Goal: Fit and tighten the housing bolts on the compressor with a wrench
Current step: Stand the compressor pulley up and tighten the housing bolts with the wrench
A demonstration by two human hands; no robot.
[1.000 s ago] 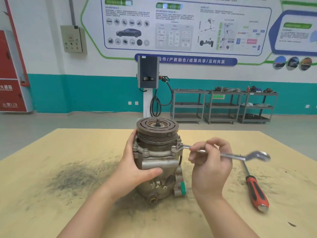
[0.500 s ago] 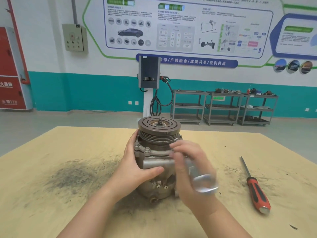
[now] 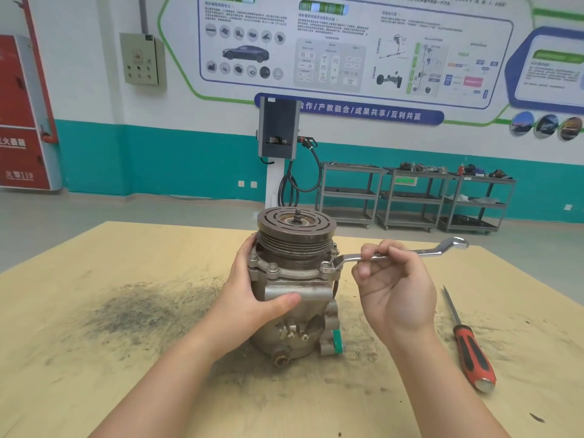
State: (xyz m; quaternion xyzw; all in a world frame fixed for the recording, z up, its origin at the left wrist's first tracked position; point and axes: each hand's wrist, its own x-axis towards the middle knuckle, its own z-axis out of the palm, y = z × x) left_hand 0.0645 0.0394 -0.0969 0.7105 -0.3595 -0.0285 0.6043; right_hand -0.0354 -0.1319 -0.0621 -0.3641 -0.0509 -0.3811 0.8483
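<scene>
A grey metal compressor [image 3: 295, 314] stands upright on the wooden table [image 3: 94, 358], its grooved pulley on top. Several bolts [image 3: 272, 267] sit around the housing flange. My left hand [image 3: 252, 295] wraps the compressor's left side, thumb across the front. My right hand [image 3: 395, 289] holds the shaft of a shiny ring wrench [image 3: 404, 252], fingers curled over it, palm facing me. The wrench's near end sits on the flange bolt at the right front; its far end points right and away.
A red-handled screwdriver [image 3: 471, 349] lies on the table to the right of my right hand. A dark smudge of grime [image 3: 142, 308] covers the table left of the compressor. Shelving carts [image 3: 410, 197] and a charging post [image 3: 278, 153] stand far behind.
My right hand swung the wrench from the right round to the compressor's front, then back out to the right, where it sits on the right front bolt. My left hand stayed put.
</scene>
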